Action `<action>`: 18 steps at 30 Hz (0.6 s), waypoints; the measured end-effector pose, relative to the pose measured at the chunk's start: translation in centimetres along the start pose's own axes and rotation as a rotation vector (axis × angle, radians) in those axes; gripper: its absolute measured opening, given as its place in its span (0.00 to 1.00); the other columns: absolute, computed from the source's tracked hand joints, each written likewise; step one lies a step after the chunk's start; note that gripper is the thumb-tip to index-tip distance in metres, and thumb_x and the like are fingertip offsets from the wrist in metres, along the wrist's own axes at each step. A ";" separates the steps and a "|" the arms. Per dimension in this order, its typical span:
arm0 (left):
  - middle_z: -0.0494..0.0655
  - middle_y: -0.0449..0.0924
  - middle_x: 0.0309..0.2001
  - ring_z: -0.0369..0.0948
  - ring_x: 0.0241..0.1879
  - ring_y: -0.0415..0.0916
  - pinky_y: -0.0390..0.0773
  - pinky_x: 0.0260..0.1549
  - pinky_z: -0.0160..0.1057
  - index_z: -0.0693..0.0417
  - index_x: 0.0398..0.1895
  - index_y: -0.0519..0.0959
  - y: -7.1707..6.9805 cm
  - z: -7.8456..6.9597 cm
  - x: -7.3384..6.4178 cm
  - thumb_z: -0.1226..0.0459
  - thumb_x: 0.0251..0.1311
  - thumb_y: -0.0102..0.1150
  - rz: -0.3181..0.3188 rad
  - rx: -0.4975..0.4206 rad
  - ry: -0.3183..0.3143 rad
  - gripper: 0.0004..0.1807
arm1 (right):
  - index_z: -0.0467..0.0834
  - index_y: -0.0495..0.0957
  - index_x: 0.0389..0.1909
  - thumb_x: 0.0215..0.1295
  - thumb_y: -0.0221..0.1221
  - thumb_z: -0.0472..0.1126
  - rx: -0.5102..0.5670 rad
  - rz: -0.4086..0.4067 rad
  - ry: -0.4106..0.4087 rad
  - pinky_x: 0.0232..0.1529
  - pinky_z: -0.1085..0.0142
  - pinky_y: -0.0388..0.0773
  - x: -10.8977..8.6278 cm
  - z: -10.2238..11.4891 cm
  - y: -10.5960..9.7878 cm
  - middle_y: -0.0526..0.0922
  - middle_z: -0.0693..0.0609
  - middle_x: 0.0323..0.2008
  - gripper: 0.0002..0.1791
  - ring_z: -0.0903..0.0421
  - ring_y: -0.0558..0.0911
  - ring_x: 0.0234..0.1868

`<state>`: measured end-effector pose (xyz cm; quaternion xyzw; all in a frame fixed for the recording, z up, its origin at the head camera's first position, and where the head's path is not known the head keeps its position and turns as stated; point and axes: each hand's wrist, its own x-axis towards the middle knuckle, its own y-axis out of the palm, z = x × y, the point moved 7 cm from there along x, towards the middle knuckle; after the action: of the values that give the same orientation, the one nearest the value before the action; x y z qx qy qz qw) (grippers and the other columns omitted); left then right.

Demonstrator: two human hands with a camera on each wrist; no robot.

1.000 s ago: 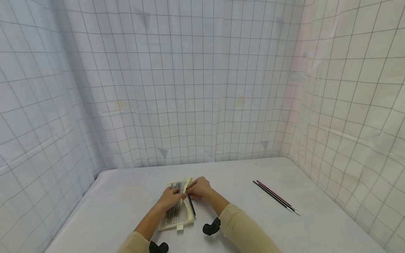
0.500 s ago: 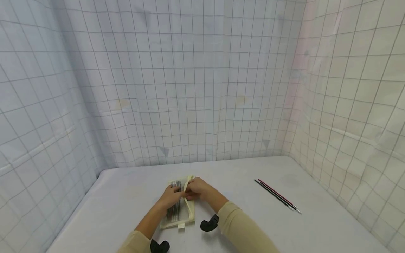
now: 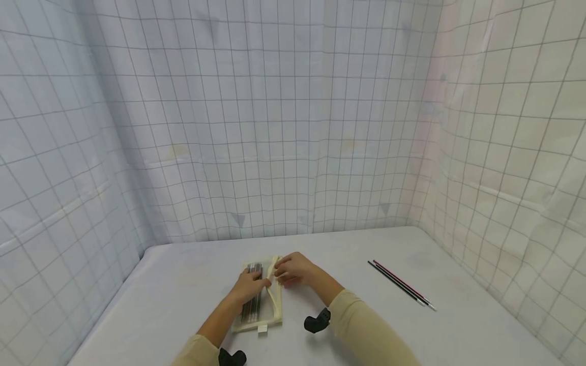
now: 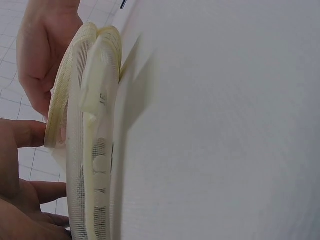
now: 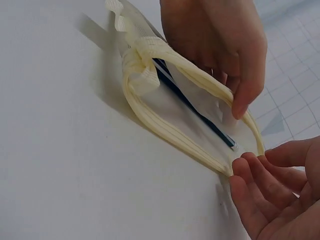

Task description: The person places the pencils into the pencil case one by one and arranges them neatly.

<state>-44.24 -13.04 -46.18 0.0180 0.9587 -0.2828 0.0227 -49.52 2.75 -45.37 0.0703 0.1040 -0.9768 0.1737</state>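
Note:
A see-through mesh pouch (image 3: 269,317) with a cream zip edge lies on the table, its opening facing right. Several thin dark sticks like pen refills (image 3: 251,308) lie inside; a dark blue one (image 5: 195,107) shows through the gaping mouth. My left hand (image 3: 248,285) rests on the pouch from the left. Its thumb (image 4: 32,133) holds up the upper zip edge, and its other fingers press the mesh. My right hand (image 3: 295,269) is at the far end of the opening, its loosely bent fingertips (image 5: 245,162) right at the zip edge, no stick in them.
Three more thin sticks (image 3: 403,284), dark and red with pale tips, lie on the white table (image 3: 348,325) at the right. White gridded curtains (image 3: 274,127) stand behind and on both sides. A pale tag (image 3: 262,330) sticks out at the pouch's near end.
A black stick lay along the opening under my right hand one second ago and is gone from there now. My right hand has drawn back a little to the right; the left stays put.

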 end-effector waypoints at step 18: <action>0.76 0.40 0.78 0.74 0.75 0.43 0.53 0.67 0.71 0.72 0.73 0.66 0.0 0.1 -0.2 0.56 0.62 0.62 -0.015 -0.022 -0.020 0.40 | 0.32 0.82 0.56 0.66 0.67 0.33 -0.154 0.012 -0.031 0.38 0.60 0.85 -1.6 1.3 -4.3 0.88 0.47 0.38 0.18 0.53 0.88 0.37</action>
<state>-44.08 -13.07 -46.29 0.0079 0.9616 -0.2727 0.0304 -49.66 6.96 -43.10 0.0424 0.1758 -0.9658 0.1860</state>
